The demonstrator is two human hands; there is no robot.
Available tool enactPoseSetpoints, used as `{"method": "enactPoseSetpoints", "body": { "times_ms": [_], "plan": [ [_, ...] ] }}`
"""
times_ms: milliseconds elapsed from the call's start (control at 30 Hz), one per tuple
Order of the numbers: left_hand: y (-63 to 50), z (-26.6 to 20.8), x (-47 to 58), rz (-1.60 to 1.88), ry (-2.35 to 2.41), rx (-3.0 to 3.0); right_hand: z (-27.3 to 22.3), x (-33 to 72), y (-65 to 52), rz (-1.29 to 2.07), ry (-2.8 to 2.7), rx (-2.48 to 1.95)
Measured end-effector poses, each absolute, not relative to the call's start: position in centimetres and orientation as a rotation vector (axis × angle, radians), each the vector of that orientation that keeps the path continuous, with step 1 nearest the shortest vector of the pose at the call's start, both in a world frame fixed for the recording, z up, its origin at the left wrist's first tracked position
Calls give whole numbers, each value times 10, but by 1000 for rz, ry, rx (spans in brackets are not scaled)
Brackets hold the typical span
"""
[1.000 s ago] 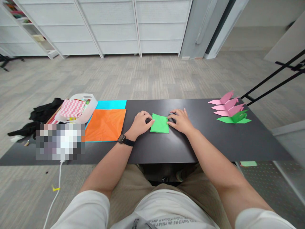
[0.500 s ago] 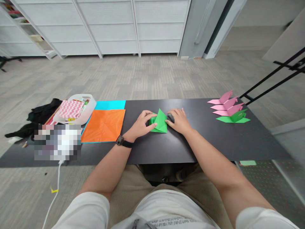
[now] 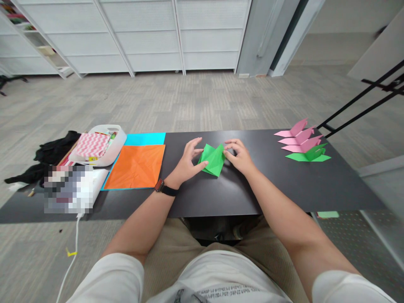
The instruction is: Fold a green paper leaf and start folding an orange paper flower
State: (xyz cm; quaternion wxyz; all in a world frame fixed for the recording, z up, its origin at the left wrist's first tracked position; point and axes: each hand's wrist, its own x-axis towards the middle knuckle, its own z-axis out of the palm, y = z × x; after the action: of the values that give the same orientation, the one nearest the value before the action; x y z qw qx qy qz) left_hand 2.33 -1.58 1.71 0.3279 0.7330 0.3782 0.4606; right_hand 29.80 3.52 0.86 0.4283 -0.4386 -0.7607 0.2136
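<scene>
Sitting mid-frame: green paper (image 3: pixel 216 159), dark worktop (image 3: pixel 217 195) running below it to the near edge, with room to slide right toward the folded birds (image 3: pixel 301 145); orange sheet (image 3: pixel 135 166) left. Paper's folded in layers, creased, skewed, two points up top. Right hand (image 3: pixel 241 155) pinches its upper-right corner; left hand (image 3: pixel 189 163) splayed, thumb against left side, not gripping. Versus half a second ago: one peak became two, left fingers spread wider.

Paper (image 3: pixel 214 160) is green, 3 birds (image 3: pixel 301 137) pink, 1 green, sheets (image 3: pixel 135 166) orange and blue, packet (image 3: pixel 92 144) pink-white zigzag.
</scene>
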Motion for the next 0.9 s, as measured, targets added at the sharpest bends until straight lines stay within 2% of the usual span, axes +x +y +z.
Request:
{"method": "enactPoseSetpoints", "body": {
  "times_ms": [200,400,567,767,900],
  "plan": [
    [-7,6,22,1183,1146,1740,13,300,35,493,-1762,-1134],
    [-10,18,24,1095,1303,1962,10,300,34,482,-1817,-1106],
    [-6,20,14,1340,1544,1888,3,300,35,556,-1733,-1139],
    [-12,33,10,1510,1795,1947,6,306,35,459,-1772,-1201],
    [-16,36,17,1336,1727,2196,18,306,26,361,-1964,-1129]
  ]
}}
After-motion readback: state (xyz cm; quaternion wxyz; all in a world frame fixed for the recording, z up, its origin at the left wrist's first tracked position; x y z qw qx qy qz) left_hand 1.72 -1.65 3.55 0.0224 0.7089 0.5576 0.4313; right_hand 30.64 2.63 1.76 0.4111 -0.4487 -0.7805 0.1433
